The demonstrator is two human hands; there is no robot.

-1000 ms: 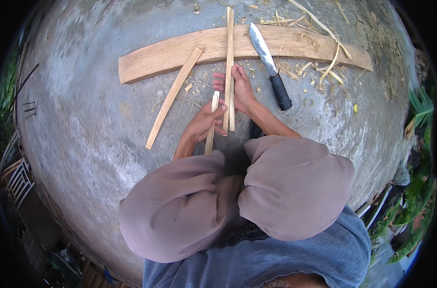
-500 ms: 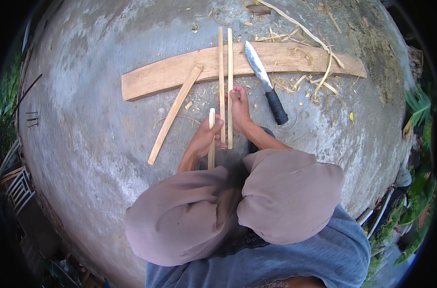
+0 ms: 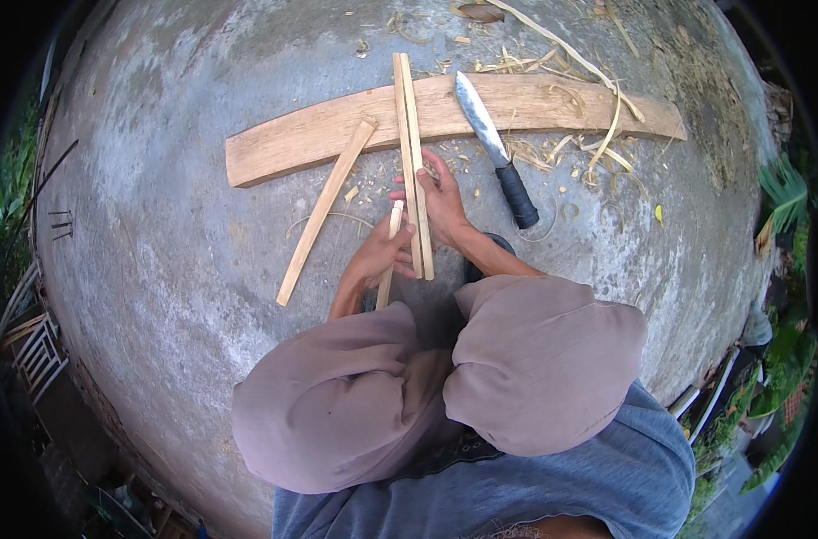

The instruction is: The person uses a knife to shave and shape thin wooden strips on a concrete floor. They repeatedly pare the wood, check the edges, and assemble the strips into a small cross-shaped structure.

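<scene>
2 long bamboo strips (image 3: 412, 153) lie side by side, running straight away from the person, far ends across the curved plank (image 3: 337, 130). The right hand (image 3: 445, 202) grasps them near their near ends. The left hand (image 3: 378, 256) grips 1 shorter stick (image 3: 389, 251). 1 loose slat (image 3: 324, 211) leans leftward. 1 black-handled knife (image 3: 497, 153) rests beside, among shavings (image 3: 589, 148) on concrete floor (image 3: 158, 251).

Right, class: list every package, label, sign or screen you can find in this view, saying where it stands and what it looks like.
None in view: only bare wood strips, a curved plank, a black-handled knife and shavings on a concrete floor.
</scene>
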